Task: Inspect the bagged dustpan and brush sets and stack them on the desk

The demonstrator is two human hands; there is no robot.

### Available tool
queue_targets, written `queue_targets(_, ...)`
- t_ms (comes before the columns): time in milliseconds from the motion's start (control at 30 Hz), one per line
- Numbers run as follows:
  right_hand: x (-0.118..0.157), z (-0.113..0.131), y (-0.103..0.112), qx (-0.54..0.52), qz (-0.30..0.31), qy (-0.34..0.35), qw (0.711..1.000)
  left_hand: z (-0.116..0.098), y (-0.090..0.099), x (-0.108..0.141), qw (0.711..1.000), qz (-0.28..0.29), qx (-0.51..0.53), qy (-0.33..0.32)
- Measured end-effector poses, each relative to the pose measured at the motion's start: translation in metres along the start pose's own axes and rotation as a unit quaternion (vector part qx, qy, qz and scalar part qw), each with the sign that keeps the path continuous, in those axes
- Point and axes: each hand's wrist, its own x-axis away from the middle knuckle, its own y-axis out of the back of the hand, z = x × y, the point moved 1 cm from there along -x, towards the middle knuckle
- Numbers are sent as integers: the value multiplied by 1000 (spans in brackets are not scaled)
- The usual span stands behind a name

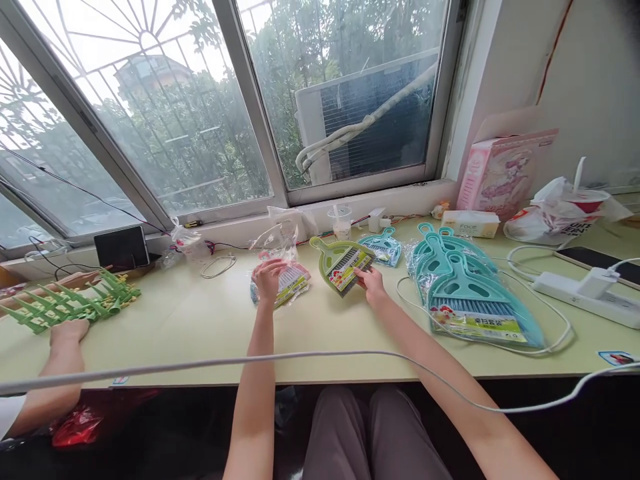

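My right hand [371, 281] grips a yellow-green mini dustpan and brush set [343, 263] by its lower right edge, above the table. A printed label card lies across its dark bristles, and its handle points up and left. My left hand [269, 277] has its fingers curled together at a clear plastic bag [281, 241] that stands up behind it. Beneath and beside that hand lies a packaged set with pink bristles [295, 279], partly covered by the hand and plastic. Farther right, several turquoise dustpan and brush sets [463, 287] overlap in clear wrapping.
Another person's hand [70, 330] touches green artificial stems [75, 303] at left. A white cable [320, 355] crosses in front of my forearms. A blue set [383, 247], a plastic cup [341, 221], a tissue pack [470, 224] and a power strip [585, 297] are on the table [200, 327].
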Motion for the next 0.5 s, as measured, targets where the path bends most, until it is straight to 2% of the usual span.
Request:
queue_targets(67, -2, 2, 1, -5, -6, 0, 1000, 8, -6, 2, 997, 59, -39, -3)
queue_targets(133, -3, 3, 2, -2, -2, -1, 1000, 13, -12, 4, 994, 63, -91, -1)
queue_targets(233, -5, 5, 3, 13, 5, -14, 1000, 7, -23, 11, 989, 55, -135, -33)
queue_targets(367, -7, 13, 7, 45, 13, -23, 999, -5, -38, 19, 976, 112, -162, -95)
queue_targets(500, -7, 25, 9, 81, 63, -21, 995, -3, -45, 22, 966, 128, -195, -109)
